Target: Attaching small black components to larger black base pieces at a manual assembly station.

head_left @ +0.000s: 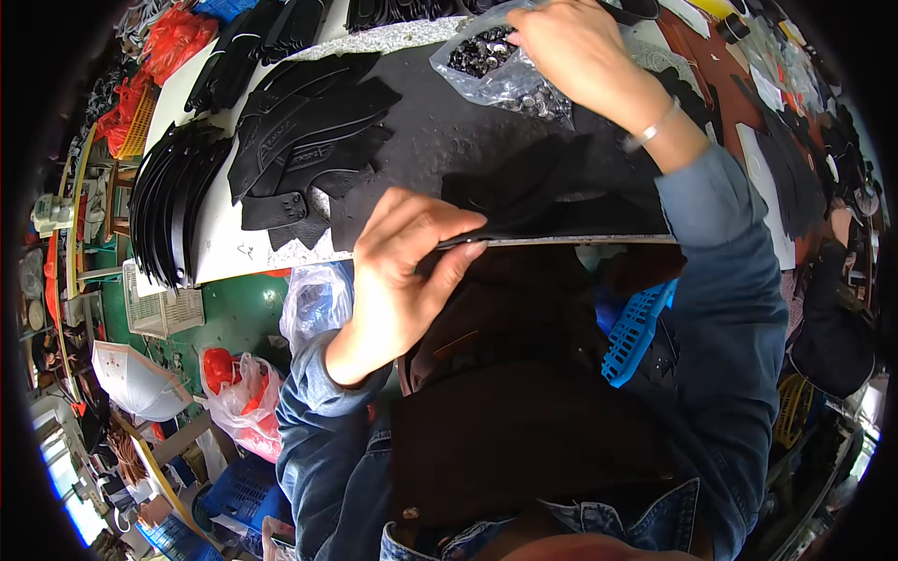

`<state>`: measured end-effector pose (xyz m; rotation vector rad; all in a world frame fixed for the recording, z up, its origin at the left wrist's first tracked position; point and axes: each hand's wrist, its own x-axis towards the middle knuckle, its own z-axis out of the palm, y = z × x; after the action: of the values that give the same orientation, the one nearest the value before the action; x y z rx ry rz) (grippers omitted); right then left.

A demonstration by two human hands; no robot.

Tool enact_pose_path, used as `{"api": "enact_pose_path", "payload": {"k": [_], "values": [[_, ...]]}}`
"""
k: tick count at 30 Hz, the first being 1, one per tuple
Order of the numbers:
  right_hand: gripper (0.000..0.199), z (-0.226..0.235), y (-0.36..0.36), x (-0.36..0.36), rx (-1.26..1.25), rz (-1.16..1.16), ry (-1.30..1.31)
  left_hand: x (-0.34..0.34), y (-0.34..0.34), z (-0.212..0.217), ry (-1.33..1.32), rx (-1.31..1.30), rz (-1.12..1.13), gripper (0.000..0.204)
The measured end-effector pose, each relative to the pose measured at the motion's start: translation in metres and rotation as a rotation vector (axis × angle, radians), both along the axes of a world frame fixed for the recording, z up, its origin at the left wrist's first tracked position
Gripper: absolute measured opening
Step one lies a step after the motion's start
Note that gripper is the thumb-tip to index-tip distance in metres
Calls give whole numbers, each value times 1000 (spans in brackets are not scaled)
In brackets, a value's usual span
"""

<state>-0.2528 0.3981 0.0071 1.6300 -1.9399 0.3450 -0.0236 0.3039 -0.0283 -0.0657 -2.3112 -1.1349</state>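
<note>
My left hand (402, 271) is at the near edge of the worktable, its thumb and forefinger pinched on a black leather piece (552, 213) that lies along that edge. My right hand (575, 56) is at the far side, over a clear plastic bag (472, 89) of small dark metal snap parts (482, 51). Its fingers are curled together at the bag's opening, and whatever they hold is too small or hidden to make out. Left of the bag, a loose pile of cut black leather pieces (313, 140) rests on a black mat (412, 122).
A stack of long black straps (178, 201) hangs over the table's left end. More strap bundles (234, 56) lie at the back left. Below stand a pale crate (164, 304), plastic bags (245, 397) and a blue basket (639, 327). Another person (832, 318) is at the far right.
</note>
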Motion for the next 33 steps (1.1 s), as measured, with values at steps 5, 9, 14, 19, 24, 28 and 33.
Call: {"api": "enact_pose_path", "payload": {"k": [5, 9, 14, 19, 24, 28, 33], "values": [[13, -36, -37, -37, 421, -192, -6, 0, 1, -4, 6, -29, -10, 22], [11, -29, -36, -38, 305, -132, -86, 2, -1, -4, 5, -22, -9, 22], [12, -24, -22, -29, 110, -66, -359, -1, -1, -4, 94, -33, 6, 22], [13, 2, 13, 58, 120, 395, -954, -3, -3, -6, 212, 59, 11, 25], [16, 6, 33, 85, 195, 485, -1197, -3, 4, 0, 288, 18, -1, 27], [17, -5, 37, 92, 164, 490, -1257, -1, 7, 0, 344, -54, -23, 29], [18, -4, 40, 98, 89, 519, -1115, 3, 9, 5, 319, -48, -20, 26]]}}
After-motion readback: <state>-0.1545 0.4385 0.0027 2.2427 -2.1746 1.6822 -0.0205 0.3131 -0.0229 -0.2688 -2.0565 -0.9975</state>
